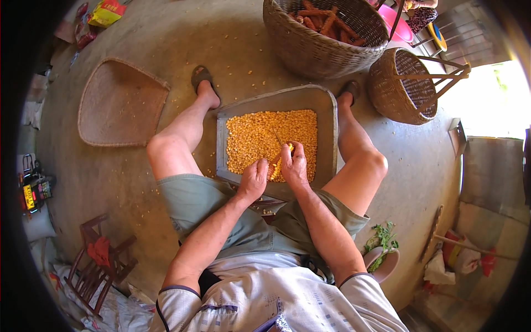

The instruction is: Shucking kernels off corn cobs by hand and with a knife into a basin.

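Note:
A partly shelled corn cob (272, 169), with rows of yellow kernels left on it, is held between my two hands. My left hand (254, 177) grips its lower left end. My right hand (295, 163) is closed around the upper end, where kernels show at the fingers. A thin pointed rod (277, 136) sticks out past the right fingers; its grip is hidden. Beneath both hands, a scoop-shaped tray (330, 124) sits on the floor between my legs. Loose corn kernels (261, 135) cover much of its bottom.
Beyond my feet stands a large woven basket (327, 58) of reddish bare cobs (319, 20), beside a smaller handled basket (402, 87). Left is a woven scoop (120, 103). A wooden chair (97, 265), a bowl of greens (386, 263) and another person (422, 18) are around.

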The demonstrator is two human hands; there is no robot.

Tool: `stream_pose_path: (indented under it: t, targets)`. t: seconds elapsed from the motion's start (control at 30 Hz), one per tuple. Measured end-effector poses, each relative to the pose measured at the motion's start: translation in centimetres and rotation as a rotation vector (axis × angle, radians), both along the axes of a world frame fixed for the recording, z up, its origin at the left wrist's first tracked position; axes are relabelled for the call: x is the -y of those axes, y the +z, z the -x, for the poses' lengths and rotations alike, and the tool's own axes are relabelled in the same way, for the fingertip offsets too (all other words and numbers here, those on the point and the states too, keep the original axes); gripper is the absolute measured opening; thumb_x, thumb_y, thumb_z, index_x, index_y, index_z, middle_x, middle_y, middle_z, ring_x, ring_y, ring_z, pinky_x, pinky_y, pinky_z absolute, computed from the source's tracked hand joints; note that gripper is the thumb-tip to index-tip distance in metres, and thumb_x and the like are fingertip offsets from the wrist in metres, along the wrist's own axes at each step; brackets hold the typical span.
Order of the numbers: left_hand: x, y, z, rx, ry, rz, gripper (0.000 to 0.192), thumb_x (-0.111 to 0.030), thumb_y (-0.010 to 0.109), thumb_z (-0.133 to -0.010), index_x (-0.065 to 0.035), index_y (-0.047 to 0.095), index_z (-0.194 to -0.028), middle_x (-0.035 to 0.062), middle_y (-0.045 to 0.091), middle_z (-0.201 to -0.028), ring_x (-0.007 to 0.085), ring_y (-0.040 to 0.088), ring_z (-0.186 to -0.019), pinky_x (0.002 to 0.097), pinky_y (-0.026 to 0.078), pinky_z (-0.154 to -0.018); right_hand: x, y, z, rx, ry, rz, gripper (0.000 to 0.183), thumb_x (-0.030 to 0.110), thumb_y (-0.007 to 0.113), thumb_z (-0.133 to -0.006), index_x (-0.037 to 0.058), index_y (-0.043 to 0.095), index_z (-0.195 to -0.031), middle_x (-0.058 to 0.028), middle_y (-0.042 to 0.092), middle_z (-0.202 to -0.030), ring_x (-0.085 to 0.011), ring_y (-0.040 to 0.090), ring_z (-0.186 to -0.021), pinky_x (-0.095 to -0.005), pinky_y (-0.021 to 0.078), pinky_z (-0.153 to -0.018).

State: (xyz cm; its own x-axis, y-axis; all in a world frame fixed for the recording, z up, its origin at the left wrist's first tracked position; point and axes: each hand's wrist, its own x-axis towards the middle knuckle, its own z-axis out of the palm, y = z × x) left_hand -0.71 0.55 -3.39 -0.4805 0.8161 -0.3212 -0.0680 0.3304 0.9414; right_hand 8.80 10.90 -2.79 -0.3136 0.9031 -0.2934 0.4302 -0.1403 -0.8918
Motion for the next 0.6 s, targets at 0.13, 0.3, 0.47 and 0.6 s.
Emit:
stream_pose_path:
  t: [0.13,0.3,0.47,0.6]
  targets:
    - [-0.7,2.6,0.1,0.304,0.005,0.043,0.035,-0.031,0.043,-0.101,-0.0064,0.053,-0.077,-0.0019,0.042,-0.06,0.0085,0.042,-0.053,0.0273,0.037,-0.049,-0.1,0.0,-0.2,-0.019,-0.014,-0.043,0.032,0.025,0.056,-0.095,-0.0025,0.052,-0.112,-0.0134,0.062,-0.078,-0.0197,0.059,-0.07,-0.0337,0.048,-0.064]
    - [-0.6,1.9,0.1,-0.06,-0.149,-0.02,0.035,-0.031,0.046,-0.1,-0.0043,0.053,-0.078,-0.0013,0.046,-0.063,0.0093,0.042,-0.054,0.028,0.037,-0.05,0.0,0.7,0.0,-0.026,-0.028,-0.014,0.032,0.024,0.056,-0.095,-0.0039,0.053,-0.111,-0.0098,0.06,-0.079,-0.0153,0.056,-0.071,-0.0316,0.0465,-0.063]
    - [-0.7,1.4,0.7,0.192,-0.026,0.066,0.031,-0.032,0.049,-0.1,-0.0034,0.058,-0.089,-0.0018,0.046,-0.065,0.009,0.045,-0.059,0.0275,0.041,-0.055,-0.3,0.6,-0.2,-0.051,-0.042,-0.003,0.036,0.026,0.059,-0.094,-0.0024,0.051,-0.114,-0.0113,0.061,-0.082,-0.017,0.056,-0.071,-0.0319,0.0481,-0.065]
    - [-0.9,0.0,0.8,0.051,0.043,-0.026,0.035,-0.032,0.05,-0.1,-0.0006,0.059,-0.113,0.0048,0.058,-0.083,0.015,0.057,-0.076,0.0297,0.049,-0.071,-0.5,0.2,-0.2,-0.074,-0.034,0.109,0.038,0.026,0.06,-0.093,-0.003,0.05,-0.116,-0.0095,0.06,-0.081,-0.016,0.056,-0.07,-0.0311,0.0476,-0.064]
